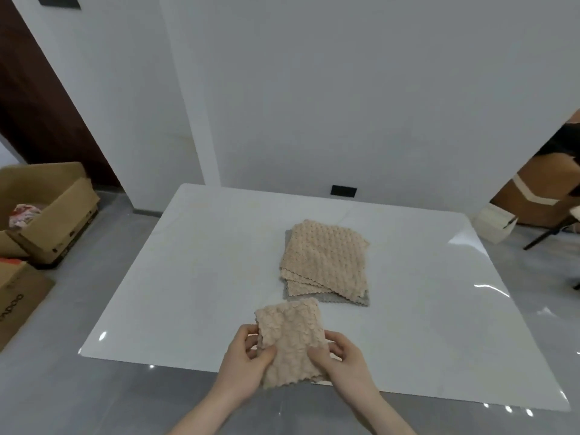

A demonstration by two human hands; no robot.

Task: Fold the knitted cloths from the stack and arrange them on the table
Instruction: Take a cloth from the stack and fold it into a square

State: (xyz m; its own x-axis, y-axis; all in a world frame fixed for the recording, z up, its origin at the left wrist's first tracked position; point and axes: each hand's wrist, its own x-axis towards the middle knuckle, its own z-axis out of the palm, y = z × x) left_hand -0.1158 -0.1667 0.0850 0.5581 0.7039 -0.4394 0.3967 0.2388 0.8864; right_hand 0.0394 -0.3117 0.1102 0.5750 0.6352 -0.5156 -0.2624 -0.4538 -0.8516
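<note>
Both hands (244,356) pinching cloth (290,337), box (62,211) holding fabric

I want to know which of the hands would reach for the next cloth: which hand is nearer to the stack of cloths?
Right. The right hand lies below the stack of cloths, the left hand further off to its lower left. Both hold the folded cloth.

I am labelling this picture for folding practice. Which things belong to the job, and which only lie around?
Belong to the job:
- beige cloth, held by left hand and right hand
- stack of cloths
- white table

Only lying around:
- cardboard boxes
- small white box
</note>
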